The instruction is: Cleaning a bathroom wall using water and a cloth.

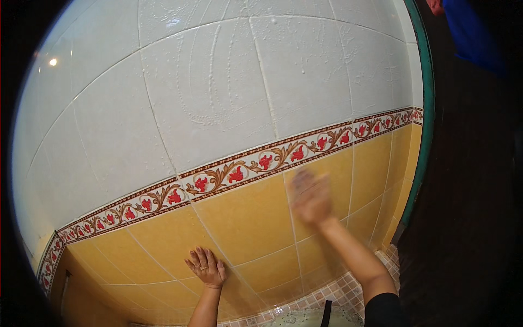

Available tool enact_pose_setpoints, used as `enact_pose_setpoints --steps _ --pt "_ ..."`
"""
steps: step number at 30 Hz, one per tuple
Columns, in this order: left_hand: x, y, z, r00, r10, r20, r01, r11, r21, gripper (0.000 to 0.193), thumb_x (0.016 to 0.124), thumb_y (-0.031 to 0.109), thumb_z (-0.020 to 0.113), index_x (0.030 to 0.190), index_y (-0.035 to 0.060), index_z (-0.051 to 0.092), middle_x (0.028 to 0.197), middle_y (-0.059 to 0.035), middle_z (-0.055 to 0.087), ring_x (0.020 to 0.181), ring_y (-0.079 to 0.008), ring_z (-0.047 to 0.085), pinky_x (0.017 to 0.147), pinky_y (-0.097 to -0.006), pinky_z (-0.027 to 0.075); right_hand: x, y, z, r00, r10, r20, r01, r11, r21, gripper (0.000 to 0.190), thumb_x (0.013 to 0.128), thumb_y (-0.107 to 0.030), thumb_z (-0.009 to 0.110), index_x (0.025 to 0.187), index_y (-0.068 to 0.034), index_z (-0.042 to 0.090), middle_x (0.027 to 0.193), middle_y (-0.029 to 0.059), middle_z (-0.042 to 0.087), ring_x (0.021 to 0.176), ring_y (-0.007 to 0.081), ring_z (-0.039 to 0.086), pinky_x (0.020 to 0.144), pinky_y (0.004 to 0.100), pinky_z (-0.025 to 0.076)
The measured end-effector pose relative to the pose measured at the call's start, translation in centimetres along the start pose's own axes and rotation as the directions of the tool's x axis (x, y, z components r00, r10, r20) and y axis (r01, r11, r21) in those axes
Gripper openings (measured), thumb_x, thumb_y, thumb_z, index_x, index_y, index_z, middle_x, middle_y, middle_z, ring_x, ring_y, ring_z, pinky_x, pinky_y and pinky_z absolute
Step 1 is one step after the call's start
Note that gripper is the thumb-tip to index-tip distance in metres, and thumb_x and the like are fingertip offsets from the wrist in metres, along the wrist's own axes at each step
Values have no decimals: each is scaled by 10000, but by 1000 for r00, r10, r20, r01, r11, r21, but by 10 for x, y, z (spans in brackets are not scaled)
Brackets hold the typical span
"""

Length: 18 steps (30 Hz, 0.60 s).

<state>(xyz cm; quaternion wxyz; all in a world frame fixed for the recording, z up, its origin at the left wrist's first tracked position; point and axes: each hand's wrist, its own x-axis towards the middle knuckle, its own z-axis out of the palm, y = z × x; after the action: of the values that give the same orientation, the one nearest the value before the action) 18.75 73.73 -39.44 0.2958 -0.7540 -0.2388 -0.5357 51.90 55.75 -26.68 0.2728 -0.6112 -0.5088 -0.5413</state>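
Note:
My left hand (207,267) rests flat against the yellow wall tiles (245,220), holding nothing, with a gold-coloured ring on one finger. Higher up and to the right, my right hand (312,198) is blurred by motion at the yellow tiles, just below a floral border strip (265,162). Something greyish-brown shows at its fingers, but the blur hides whether that is a held thing or the fingers themselves. Above the strip, white tiles (212,90) carry water drops and curved wet streaks.
A green door frame edge (427,81) bounds the wall at right, with a dark area beyond. Blue cloth (470,36) and part of a person's hand (435,6) show at the top right. Small mosaic floor tiles (343,288) lie below, and a black strap (326,314) hangs at the bottom.

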Motion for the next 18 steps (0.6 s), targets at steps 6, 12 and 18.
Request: enact_pose_setpoints --steps 6,12,18 --pt "-2 1 2 1000 3 0 -3 1000 24 584 956 326 363 1490 93 316 1574 -130 228 1460 -368 158 1161 -572 24 1 87 -2 738 621 -264 -596 783 176 585 989 -265 362 1510 -39 224 1585 154 169 1462 348 147 1154 560 97" --pt "1 0 1 1000 11 -3 -11 1000 29 580 956 314 361 1478 64 327 1569 -146 234 1458 -378 159 1160 -570 27 -62 -88 22 886 463 25 -464 886 17 624 953 -320 447 1486 -37 293 1572 175 198 1452 338 196 1148 535 167" --pt "2 -1 0 999 36 -12 -35 999 15 582 961 308 356 1481 52 314 1565 -166 233 1456 -392 153 1156 -575 22 -132 -31 24 983 163 -85 -159 985 60 597 988 -356 387 1495 -64 268 1578 116 205 1458 273 189 1161 497 154"
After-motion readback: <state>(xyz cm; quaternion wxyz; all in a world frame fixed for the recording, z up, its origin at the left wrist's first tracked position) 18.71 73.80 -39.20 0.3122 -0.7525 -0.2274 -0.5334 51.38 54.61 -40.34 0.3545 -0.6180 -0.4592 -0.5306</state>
